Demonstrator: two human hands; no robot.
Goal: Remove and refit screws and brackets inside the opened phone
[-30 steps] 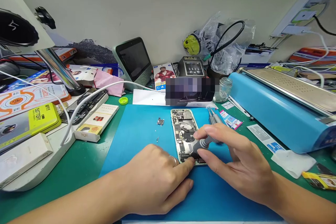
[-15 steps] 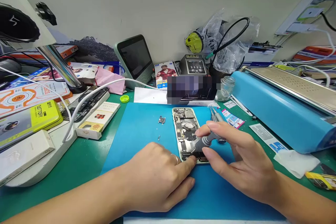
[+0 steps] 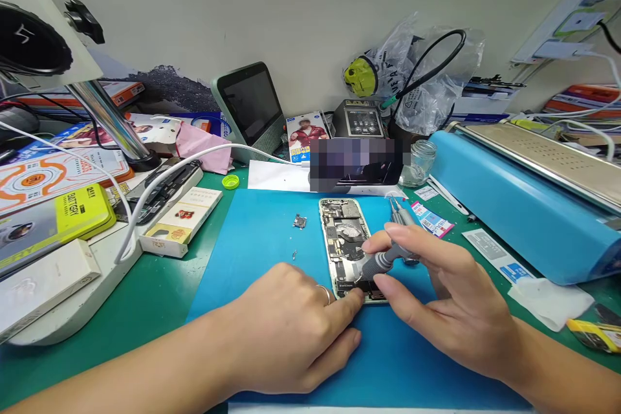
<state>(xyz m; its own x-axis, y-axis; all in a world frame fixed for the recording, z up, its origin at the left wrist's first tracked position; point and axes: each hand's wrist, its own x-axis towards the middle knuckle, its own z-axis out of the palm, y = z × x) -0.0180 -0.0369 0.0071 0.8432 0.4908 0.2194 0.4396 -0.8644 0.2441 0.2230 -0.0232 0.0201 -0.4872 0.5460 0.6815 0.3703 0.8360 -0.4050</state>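
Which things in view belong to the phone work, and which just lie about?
In use: opened phone, touched by left hand; screwdriver, in right hand; blue mat; probably small loose parts.
Seemingly lying about: green cap, glass jar, pink cloth.

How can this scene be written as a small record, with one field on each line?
Left hand: left hand, index fingertip on the lower end of the opened phone
Right hand: right hand, holding a gray tool over the phone
Surface: blue mat
Loose parts: small dark part and tiny piece, left of the phone
Far right: blue machine
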